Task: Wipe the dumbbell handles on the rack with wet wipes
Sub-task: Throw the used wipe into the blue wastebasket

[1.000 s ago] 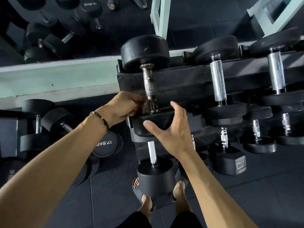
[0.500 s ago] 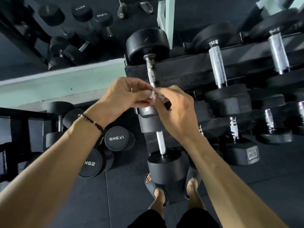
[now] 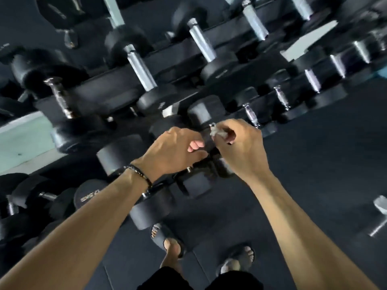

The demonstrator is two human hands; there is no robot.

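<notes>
The black dumbbell rack runs tilted across the blurred head view, with rows of dumbbells whose metal handles point toward me. My right hand is shut on a small crumpled wet wipe, held in front of the lower tier. My left hand, with a beaded bracelet at the wrist, is loosely curled just left of it, fingertips close to the wipe; whether it holds anything cannot be told. The dark worn handle lies at the left, apart from both hands. A shiny handle sits above my left hand.
More dumbbells lie on the dark rubber floor at the lower left. My feet in black sandals stand below the rack. A pale green ledge runs at the left. Another dumbbell end shows at the right edge.
The view has swung right and tilted. Both hands have left the dark worn handle and moved right and down to the lower tier, with the wipe now in my right hand.
</notes>
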